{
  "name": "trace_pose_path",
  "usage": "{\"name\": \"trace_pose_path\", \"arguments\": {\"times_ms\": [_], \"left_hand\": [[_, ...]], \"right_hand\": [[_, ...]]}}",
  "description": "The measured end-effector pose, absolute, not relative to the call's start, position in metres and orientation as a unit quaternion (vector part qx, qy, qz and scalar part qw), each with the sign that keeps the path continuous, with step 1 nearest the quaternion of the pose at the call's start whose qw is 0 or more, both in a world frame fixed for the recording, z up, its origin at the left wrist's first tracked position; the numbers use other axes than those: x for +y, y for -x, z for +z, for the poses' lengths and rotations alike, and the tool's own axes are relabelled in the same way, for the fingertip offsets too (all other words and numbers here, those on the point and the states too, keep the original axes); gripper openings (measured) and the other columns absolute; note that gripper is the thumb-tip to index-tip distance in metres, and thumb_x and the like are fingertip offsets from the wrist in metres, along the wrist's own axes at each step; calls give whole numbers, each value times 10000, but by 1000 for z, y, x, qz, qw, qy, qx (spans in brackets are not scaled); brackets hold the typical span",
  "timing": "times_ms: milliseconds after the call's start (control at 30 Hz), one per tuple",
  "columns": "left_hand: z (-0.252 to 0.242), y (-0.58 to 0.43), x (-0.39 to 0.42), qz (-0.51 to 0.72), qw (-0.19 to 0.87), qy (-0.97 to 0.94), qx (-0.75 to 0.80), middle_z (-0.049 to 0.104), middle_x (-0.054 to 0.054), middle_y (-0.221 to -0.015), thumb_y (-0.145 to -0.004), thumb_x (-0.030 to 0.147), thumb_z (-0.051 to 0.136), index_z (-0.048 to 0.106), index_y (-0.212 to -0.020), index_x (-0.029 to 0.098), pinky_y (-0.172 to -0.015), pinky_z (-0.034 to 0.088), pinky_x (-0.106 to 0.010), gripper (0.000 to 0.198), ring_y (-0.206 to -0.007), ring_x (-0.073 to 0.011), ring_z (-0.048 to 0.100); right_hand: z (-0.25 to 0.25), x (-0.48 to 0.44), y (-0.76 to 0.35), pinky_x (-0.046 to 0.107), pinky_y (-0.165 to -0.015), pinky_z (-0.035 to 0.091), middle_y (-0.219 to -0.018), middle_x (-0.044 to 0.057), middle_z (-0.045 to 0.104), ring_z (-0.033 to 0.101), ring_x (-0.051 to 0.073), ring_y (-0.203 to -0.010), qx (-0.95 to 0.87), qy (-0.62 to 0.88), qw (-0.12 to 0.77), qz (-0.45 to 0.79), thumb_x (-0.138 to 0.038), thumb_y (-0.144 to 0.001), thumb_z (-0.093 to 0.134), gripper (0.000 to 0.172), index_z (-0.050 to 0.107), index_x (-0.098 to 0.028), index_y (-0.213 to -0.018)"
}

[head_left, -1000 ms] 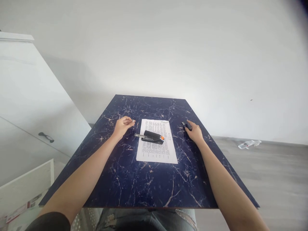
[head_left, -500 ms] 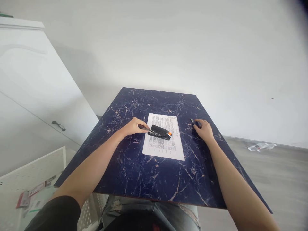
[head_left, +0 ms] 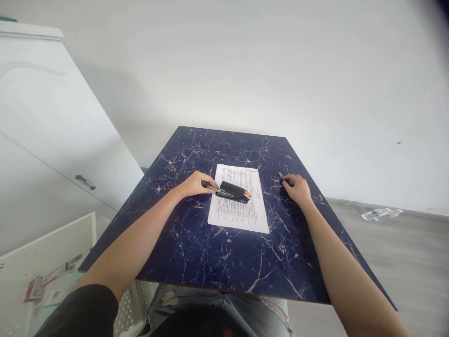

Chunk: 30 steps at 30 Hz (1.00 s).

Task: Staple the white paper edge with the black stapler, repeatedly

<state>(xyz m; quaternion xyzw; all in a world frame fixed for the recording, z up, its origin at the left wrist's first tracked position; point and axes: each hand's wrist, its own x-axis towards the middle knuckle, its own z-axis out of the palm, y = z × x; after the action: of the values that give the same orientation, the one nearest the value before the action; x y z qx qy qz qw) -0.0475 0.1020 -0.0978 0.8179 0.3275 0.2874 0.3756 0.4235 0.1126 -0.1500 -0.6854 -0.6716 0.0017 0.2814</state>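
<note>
A black stapler (head_left: pixel 233 192) with an orange patch at its right end lies across a printed sheet of paper (head_left: pixel 242 223). At the stapler's left end, my left hand (head_left: pixel 197 184) pinches a thin metal piece (head_left: pixel 211 187) that runs along the stapler; whether it is part of the stapler I cannot tell. To the right of the paper, my right hand (head_left: pixel 298 188) rests on the table with its fingers closed around a small black object (head_left: pixel 280 174). Its grey-tipped end sticks out past the fingertips, and the rest is hidden.
The dark blue marble-patterned table (head_left: pixel 224 262) reaches close to the white wall (head_left: pixel 245 65). On the left are a white cabinet (head_left: pixel 52 121) and a white perforated basket (head_left: pixel 66 231) with packages in it. A clear plastic wrapper (head_left: pixel 381 214) lies on the floor at right.
The small black object in my right hand sits slightly differently, its tip angled a little more. Otherwise both hands, the stapler and the paper hold nearly the same places.
</note>
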Motion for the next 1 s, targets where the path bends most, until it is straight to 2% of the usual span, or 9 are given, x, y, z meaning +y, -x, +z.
{"name": "trace_pose_path", "arguments": {"times_ms": [233, 500, 700, 800, 900, 1000], "left_hand": [[-96, 48, 100, 297, 387, -811, 322, 793, -78, -990, -794, 341, 811, 824, -957, 240, -845, 609, -351, 192, -880, -212, 755], [-95, 47, 99, 310, 391, -805, 321, 793, -89, -1005, -778, 385, 826, 827, -911, 233, -817, 614, -354, 202, -877, -222, 752], [-97, 46, 100, 361, 421, -760, 338, 798, -94, -980, -808, 411, 815, 812, -948, 206, -876, 623, -388, 248, -893, -233, 768], [-99, 46, 102, 398, 443, -728, 341, 793, -106, -941, -853, 430, 778, 760, -960, 168, -824, 630, -372, 283, -853, -226, 772], [-99, 45, 106, 460, 435, -693, 345, 782, -108, -932, -899, 462, 726, 683, -970, 158, -696, 620, -326, 315, -749, -194, 754], [-99, 46, 109, 501, 421, -668, 354, 762, -91, -861, -876, 458, 755, 679, -938, 148, -605, 589, -293, 326, -657, -167, 711]], "right_hand": [[-148, 111, -422, 440, -914, 507, -1182, 88, 702, 633, 236, -847, -665, 690, 285, 13, -411, -831, 557, 341, 772, -245, -1037], [-147, 111, -421, 468, -964, 485, -1176, 86, 705, 636, 234, -838, -668, 686, 288, 11, -405, -827, 559, 327, 773, -246, -1017], [-148, 111, -421, 476, -981, 474, -1178, 85, 708, 635, 224, -808, -667, 687, 289, 7, -406, -828, 555, 320, 770, -243, -1001], [-148, 111, -421, 476, -997, 463, -1184, 86, 708, 638, 218, -796, -669, 686, 287, 9, -404, -825, 554, 325, 770, -236, -1000], [-148, 111, -421, 469, -987, 468, -1178, 86, 708, 636, 219, -801, -668, 687, 287, 9, -407, -826, 549, 334, 771, -236, -1008], [-148, 111, -421, 460, -974, 474, -1170, 86, 707, 634, 222, -810, -668, 687, 285, 7, -406, -828, 549, 333, 772, -238, -1008]]}}
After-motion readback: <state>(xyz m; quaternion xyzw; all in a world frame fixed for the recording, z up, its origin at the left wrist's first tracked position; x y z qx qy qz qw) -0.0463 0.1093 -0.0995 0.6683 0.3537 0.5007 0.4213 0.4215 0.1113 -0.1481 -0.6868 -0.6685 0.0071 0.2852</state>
